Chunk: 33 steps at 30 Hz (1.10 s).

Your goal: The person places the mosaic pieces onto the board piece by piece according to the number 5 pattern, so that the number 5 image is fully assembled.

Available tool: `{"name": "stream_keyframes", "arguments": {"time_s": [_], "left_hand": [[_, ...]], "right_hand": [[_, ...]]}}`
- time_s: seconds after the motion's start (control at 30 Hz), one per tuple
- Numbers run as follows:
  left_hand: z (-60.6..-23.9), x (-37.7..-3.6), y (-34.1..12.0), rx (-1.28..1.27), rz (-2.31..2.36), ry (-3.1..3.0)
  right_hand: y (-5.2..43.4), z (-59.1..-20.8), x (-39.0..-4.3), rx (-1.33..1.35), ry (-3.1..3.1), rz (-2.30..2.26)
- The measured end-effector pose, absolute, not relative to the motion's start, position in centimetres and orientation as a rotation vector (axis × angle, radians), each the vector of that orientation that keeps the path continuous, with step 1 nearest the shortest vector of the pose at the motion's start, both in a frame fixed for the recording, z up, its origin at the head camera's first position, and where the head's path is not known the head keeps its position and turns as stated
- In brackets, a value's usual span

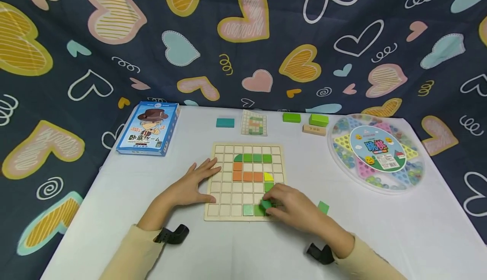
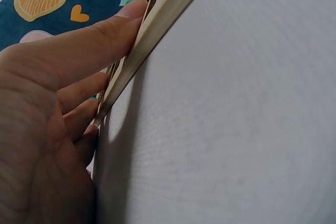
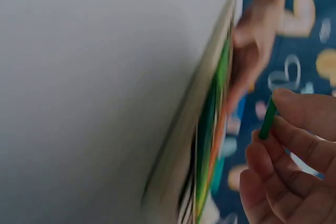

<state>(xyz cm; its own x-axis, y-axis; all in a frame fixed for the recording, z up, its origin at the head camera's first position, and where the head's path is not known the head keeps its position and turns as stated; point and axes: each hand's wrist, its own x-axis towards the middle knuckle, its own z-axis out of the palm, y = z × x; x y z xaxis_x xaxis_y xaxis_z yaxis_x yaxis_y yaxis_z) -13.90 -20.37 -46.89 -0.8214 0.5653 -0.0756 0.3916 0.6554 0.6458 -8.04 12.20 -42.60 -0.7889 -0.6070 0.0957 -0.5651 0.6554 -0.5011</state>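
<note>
A wooden grid board (image 1: 224, 187) lies on the table, with green, orange and yellow tiles in some of its squares. My left hand (image 1: 192, 185) rests at the board's left edge, fingers spread and thumb on the rim; the left wrist view shows the thumb (image 2: 100, 45) along that edge. Over the lower right of the board, my right hand (image 1: 293, 206) pinches a small green tile (image 3: 268, 118) between thumb and fingers. Just left of it, green tiles (image 1: 248, 210) sit in the bottom row. The squares under the right hand are hidden.
A loose green tile (image 1: 323, 207) lies right of the board. Behind stand a pattern card (image 1: 254, 123), a teal block (image 1: 225, 122), green blocks (image 1: 291, 117) and a wooden block (image 1: 314, 130). A blue game box (image 1: 149, 130) is at left, a round marble game (image 1: 376, 153) at right.
</note>
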Motion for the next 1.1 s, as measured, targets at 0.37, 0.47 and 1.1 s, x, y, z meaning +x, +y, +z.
{"name": "stream_keyframes", "arguments": {"time_s": [0.37,0.47,1.1], "left_hand": [[-47.0,-13.9,-20.1,0.783,0.918,2.599],[-47.0,-13.9,-20.2,0.776,0.911,2.599],[-46.6,-13.9,-20.6,0.796,0.916,2.602]], "right_hand": [[5.5,-44.0,-8.9,-1.263,2.734,-0.524],[5.1,-44.1,-8.9,-1.258,2.753,-0.493],[6.0,-43.6,-8.8,-1.153,2.677,-0.669]]}}
